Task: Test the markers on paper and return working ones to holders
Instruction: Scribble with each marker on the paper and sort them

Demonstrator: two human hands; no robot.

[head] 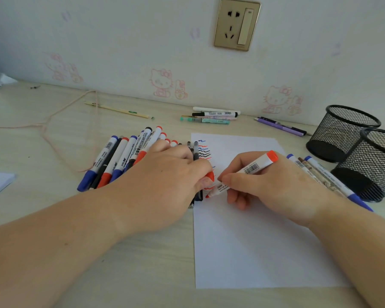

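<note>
2 mesh holders (pixel 351 134) at bench right edge; right hand (pixel 276 185) grips 1 red marker (pixel 249 172) on 1 paper (pixel 253 241), left hand (pixel 165 181) pinches its cap (pixel 210 176) (lower paper bare).

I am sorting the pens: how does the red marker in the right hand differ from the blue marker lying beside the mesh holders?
The red-ended white marker is uncapped, held tilted, tip on the white paper sheet. The blue-capped white marker is capped and lies flat on the table. Both have white barrels.

A home desk (pixel 53 134) against cartoon-cat wallpaper (pixel 162 83), with a wall socket (pixel 237 24).
</note>
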